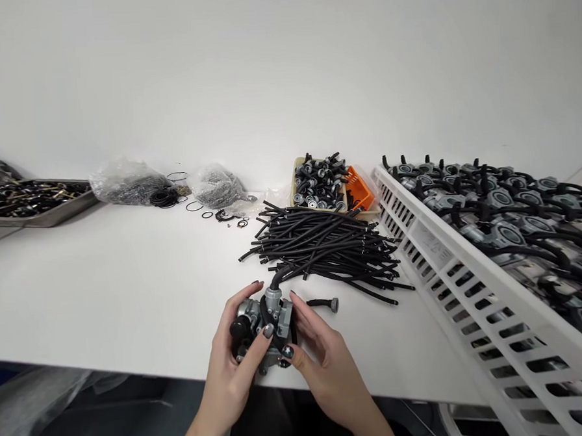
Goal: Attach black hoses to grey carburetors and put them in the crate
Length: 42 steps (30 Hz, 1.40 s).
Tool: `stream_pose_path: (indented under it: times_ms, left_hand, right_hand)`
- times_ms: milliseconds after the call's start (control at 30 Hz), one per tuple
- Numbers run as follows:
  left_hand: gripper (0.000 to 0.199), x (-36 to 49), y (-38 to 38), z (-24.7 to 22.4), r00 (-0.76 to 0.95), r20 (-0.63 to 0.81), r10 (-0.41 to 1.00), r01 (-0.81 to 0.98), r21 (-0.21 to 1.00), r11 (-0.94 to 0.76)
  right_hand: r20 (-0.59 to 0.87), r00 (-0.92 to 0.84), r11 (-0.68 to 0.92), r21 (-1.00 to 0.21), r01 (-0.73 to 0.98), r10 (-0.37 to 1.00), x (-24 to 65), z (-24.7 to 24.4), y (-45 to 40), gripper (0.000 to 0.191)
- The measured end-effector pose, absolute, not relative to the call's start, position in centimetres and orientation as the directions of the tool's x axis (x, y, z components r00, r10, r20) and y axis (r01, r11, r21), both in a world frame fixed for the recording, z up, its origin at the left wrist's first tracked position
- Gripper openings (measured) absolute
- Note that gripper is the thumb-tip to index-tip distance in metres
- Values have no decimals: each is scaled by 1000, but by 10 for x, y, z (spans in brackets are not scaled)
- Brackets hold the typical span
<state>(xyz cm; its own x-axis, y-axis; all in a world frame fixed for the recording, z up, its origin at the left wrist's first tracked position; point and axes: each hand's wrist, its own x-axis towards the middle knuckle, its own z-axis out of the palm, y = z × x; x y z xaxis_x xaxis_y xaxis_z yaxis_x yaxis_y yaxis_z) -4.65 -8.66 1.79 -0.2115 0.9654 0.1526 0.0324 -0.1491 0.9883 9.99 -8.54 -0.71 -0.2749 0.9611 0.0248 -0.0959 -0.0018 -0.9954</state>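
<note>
A grey metal carburetor-like part (274, 302) with black fittings and a black hose at its top is held between both hands near the table's front edge. My left hand (232, 351) wraps its left side, with the thumb across the front. On the right side, my right hand (322, 346) has its fingers and thumb around the body. Just behind lies a pile of black hoses (322, 245). A short black tube with a grey cap (334, 304) rests on the table to the right of the hands.
A white slatted crate (431, 240) full of similar parts stands at the right. Behind the hoses are a cream tray (296, 172) of small capped parts and an orange bin (360, 188). Plastic bags (128, 181), black rings (164, 198) and a metal tray (59, 214) line the back left.
</note>
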Motion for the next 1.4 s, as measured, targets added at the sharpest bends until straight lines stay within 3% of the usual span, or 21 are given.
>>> stream_pose_path:
  times_ms: [267, 467, 733, 1100, 1400]
  left_hand:
    - [48, -50, -85, 13, -216, 140, 966, -23, 989, -149]
    - [47, -57, -82, 6, -199, 1, 980, -241, 969, -50]
    - [37, -63, -81, -2, -158, 73, 985, -167, 981, -100]
    - [41, -60, -84, 1, -268, 57, 962, -136, 986, -96]
    - [47, -59, -84, 6, -220, 19, 975, -207, 976, -66]
  right_hand:
    - [74, -274, 44, -992, -115, 959, 97, -3, -87, 65]
    - [100, -193, 69, -984, -163, 976, 90, 6, -91, 36]
    - [110, -156, 115, -993, 26, 982, 91, -3, -91, 7]
    - [220, -135, 230, -971, 68, 966, 94, -5, -91, 9]
    - [227, -208, 242, -969, 48, 951, 99, -2, -91, 14]
